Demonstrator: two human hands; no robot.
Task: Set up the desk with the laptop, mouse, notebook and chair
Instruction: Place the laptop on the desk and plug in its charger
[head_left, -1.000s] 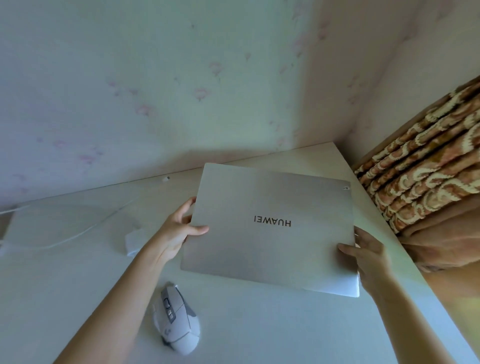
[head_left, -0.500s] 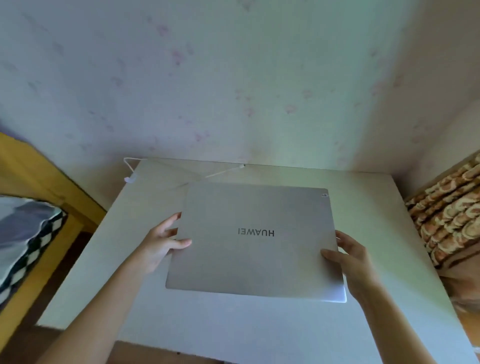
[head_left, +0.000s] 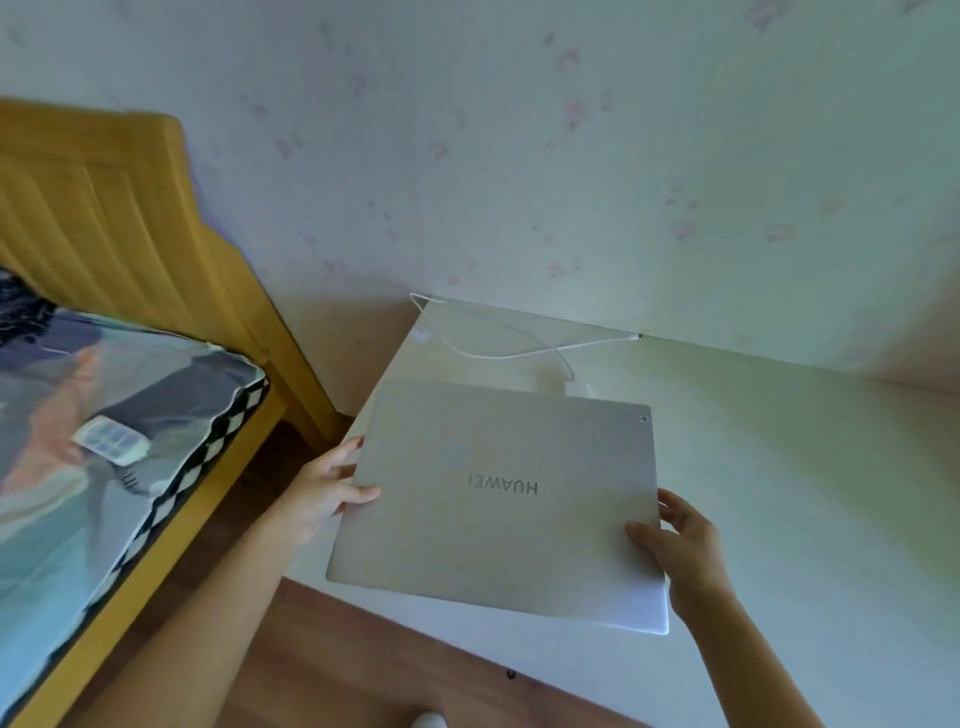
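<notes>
Leftward since earlier, the closed laptop (head_left: 498, 499) overhangs the worktop (head_left: 779, 467) at 7 o'clock; left hand (head_left: 324, 493) and right hand (head_left: 685, 545) pinch its edges. A loosened grip could tip it floorward.

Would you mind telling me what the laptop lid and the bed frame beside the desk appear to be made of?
Laptop: probably metal, likely aluminium, with a matte silver finish; the lid shows an even soft sheen and no grain.
Bed frame: seemingly wood, painted or stained yellow-orange with a smooth coat; its headboard has routed vertical grooves.
</notes>
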